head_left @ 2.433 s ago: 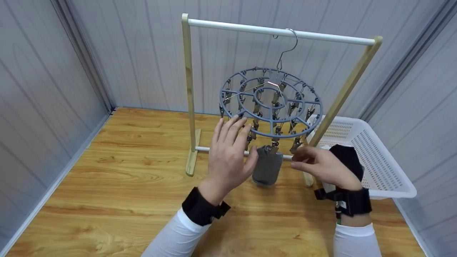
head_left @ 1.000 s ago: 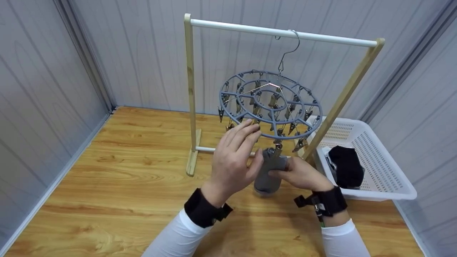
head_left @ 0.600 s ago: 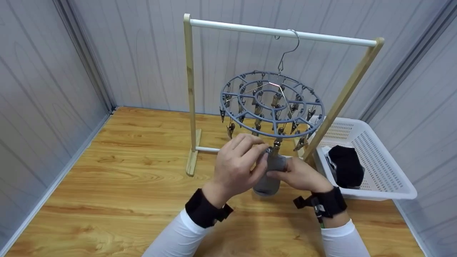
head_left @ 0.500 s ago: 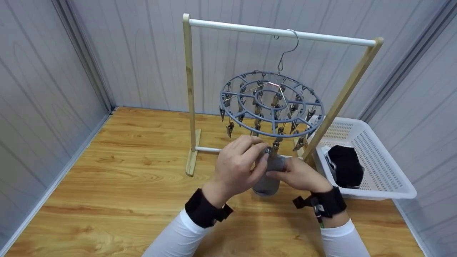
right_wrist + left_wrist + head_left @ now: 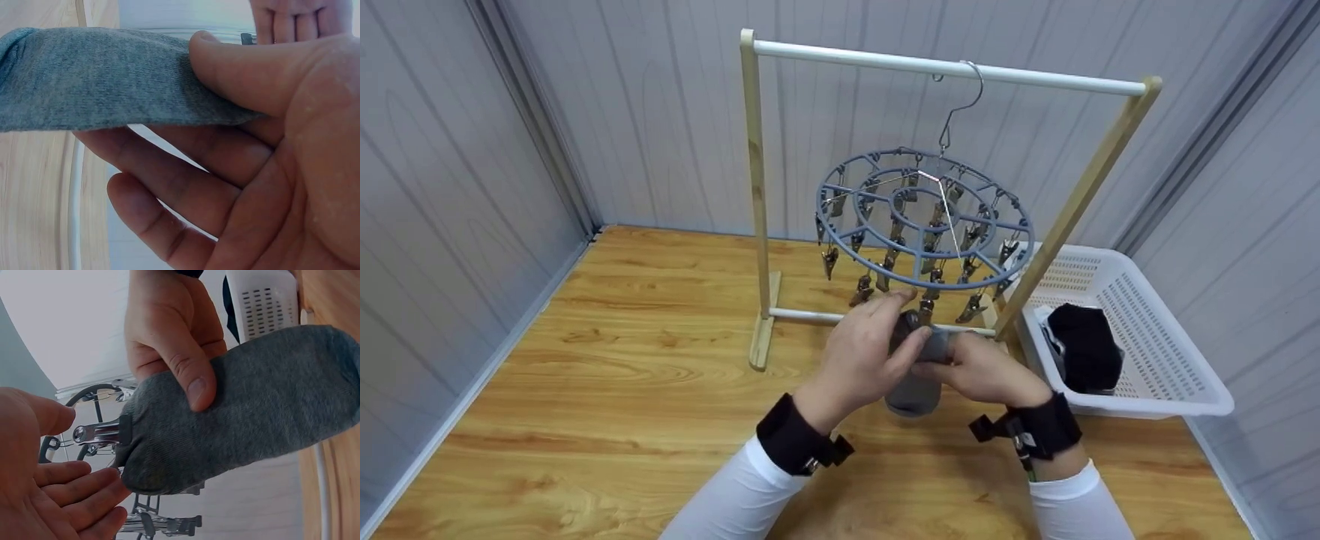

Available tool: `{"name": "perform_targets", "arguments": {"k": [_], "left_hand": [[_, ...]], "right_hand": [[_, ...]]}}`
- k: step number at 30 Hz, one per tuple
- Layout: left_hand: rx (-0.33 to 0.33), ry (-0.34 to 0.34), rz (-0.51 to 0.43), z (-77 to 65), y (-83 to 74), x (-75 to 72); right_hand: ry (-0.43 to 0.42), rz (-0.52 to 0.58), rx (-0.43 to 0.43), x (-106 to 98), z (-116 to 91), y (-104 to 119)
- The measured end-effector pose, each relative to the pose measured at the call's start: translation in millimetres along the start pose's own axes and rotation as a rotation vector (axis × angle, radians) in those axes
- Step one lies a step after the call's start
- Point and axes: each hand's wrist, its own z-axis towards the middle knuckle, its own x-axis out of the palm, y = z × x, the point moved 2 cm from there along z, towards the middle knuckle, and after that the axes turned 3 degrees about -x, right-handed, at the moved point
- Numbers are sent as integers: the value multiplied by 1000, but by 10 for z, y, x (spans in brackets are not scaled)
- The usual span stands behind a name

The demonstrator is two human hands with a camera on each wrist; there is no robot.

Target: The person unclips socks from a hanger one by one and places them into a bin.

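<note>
A grey sock (image 5: 913, 396) hangs by a metal clip (image 5: 104, 433) below the near side of a round blue-grey clip hanger (image 5: 918, 264). My right hand (image 5: 994, 369) pinches the sock near its clipped end; in the right wrist view the thumb (image 5: 236, 67) lies on top and the fingers are underneath. My left hand (image 5: 864, 351) is on the left of the clip, its fingers loosely extended and not gripping. In the left wrist view its fingertips (image 5: 112, 479) are at the sock's corner; whether they touch it I cannot tell.
The hanger hooks over the white bar (image 5: 870, 58) of a wooden-sided rack (image 5: 754, 172). Several unused metal clips dangle from its rings. At the right, behind the rack's post, stands a white perforated basket (image 5: 1177, 341) with a folded black cloth item (image 5: 1084, 346) inside.
My right hand came in from the right and took hold of the sock. My left fingers lowered and bent at the sock's top, then straightened. The hanger has turned slightly.
</note>
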Motion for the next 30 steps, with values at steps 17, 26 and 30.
{"name": "perform_targets", "arguments": {"k": [17, 26, 30], "left_hand": [[-257, 75, -389, 18, -26, 36], [-274, 55, -407, 24, -11, 21], [-286, 47, -415, 26, -9, 5]], "right_hand": [[-31, -27, -32, 50, 0, 20], [-22, -28, -36, 62, -12, 57], [-14, -29, -12, 59, -8, 68]]}}
